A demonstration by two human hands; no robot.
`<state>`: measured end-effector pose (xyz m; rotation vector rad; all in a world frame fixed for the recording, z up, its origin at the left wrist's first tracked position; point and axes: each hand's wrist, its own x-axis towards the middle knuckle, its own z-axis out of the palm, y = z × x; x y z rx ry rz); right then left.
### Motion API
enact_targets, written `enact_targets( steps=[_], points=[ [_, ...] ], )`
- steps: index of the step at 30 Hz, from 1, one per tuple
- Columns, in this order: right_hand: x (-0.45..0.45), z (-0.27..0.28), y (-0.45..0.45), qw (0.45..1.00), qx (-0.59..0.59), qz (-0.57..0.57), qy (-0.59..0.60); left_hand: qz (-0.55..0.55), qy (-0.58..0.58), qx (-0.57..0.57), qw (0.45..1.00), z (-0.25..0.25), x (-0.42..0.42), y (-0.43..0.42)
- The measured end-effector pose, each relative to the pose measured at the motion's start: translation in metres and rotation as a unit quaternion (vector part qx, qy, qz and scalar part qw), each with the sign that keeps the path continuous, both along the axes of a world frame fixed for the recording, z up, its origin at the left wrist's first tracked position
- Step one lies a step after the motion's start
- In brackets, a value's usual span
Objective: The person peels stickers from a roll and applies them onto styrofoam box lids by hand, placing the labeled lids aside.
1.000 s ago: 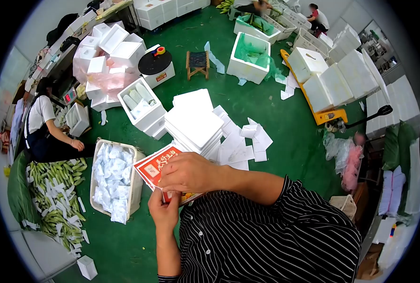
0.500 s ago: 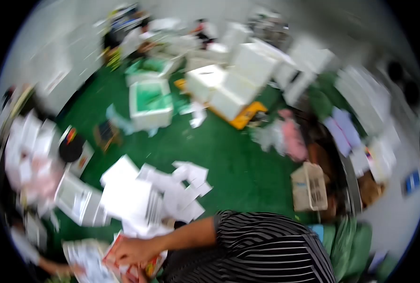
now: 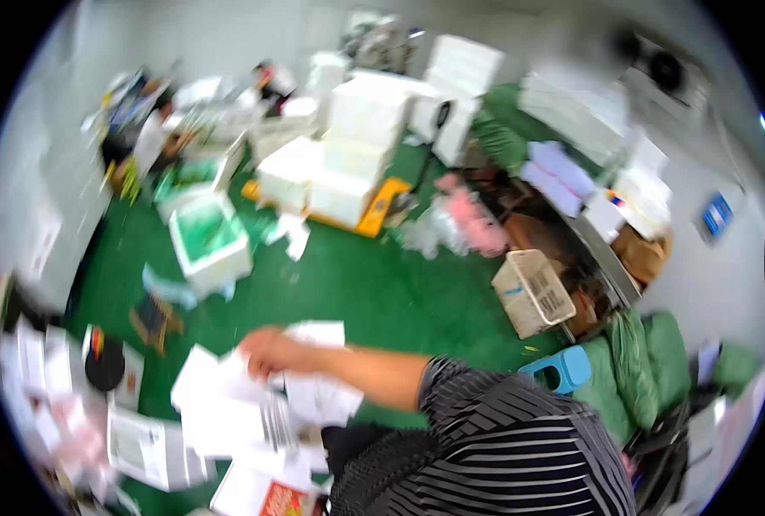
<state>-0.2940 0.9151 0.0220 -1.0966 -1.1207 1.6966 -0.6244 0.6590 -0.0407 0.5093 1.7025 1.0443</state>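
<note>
1. Btm ctr: wearer's black-and-white striped shirt (image 3: 520, 456), sleeve leading to the R arm, which runs left across lower ctr.
2. R hand (image 3: 275, 353), lower ctr-left: back of hand up, fingers partly curled, tips pointing down, over upper right part of the board stack. Motion-blurred; can't tell if it grips or touches a board.
3. L hand: outside frame, so its state can't be told.
4. Stack of white boards (image 3: 223, 426), lower left of ctr, layered edges showing on its right side.
5. Red-printed card (image 3: 281, 500), btm edge left of ctr, just below stack, partly cut off by frame.
6. Loose white sheets (image 3: 318, 396) on green floor (image 3: 357, 292), right of stack, partly behind R forearm.
7. Lower left: open white foam box (image 3: 133, 439) near stack; white box w/ black round top (image 3: 105, 365) above it.
8. Lower right: blue plastic stool (image 3: 574, 365) near sleeve, green sacks (image 3: 636, 365) beside it; beige plastic basket (image 3: 529, 297) higher up.
9. Mid left: small folding stool (image 3: 155, 322); above it, foam box w/ green liner (image 3: 228, 262).
10. Upper ctr: yellow pallet jack (image 3: 382, 211) carrying white foam boxes (image 3: 344, 193); pink bag (image 3: 477, 225) to its right, on floor.
11. Upper left: 2 other ppl, one in white top (image 3: 150, 142), other farther back (image 3: 272, 86).
</note>
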Motion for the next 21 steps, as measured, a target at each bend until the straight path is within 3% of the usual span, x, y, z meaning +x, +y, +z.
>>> enact_targets(
  steps=[1,2,3,4,6,9,17,21],
  points=[
    [0.011,0.017,-0.011,0.999,-0.032,0.031,0.023,-0.02,0.055,0.034,0.998,-0.026,-0.015,-0.015],
    [0.026,0.012,-0.017,0.99,-0.092,0.02,0.108,0.09,-0.087,0.081,0.989,-0.11,-0.043,-0.036],
    [0.039,0.009,-0.011,0.976,-0.128,0.087,0.152,0.144,-0.103,0.069,0.982,-0.085,-0.034,-0.044],
    [0.034,0.003,-0.007,0.982,-0.148,0.063,0.102,0.155,-0.073,0.068,0.983,-0.079,-0.034,-0.048],
    [0.025,-0.031,0.012,0.966,-0.235,0.011,0.11,0.173,-0.046,0.053,0.982,-0.072,-0.039,-0.054],
    [-0.011,-0.136,0.058,0.978,-0.191,-0.047,-0.073,0.23,-0.025,0.024,0.973,-0.064,-0.033,-0.042],
    [-0.163,-0.39,0.177,0.962,0.001,0.056,-0.269,0.25,0.071,-0.115,0.959,-0.063,0.004,0.013],
    [-0.201,-0.445,0.203,0.931,0.019,0.059,-0.361,0.282,0.066,-0.189,0.938,-0.06,0.031,0.047]
  ],
)
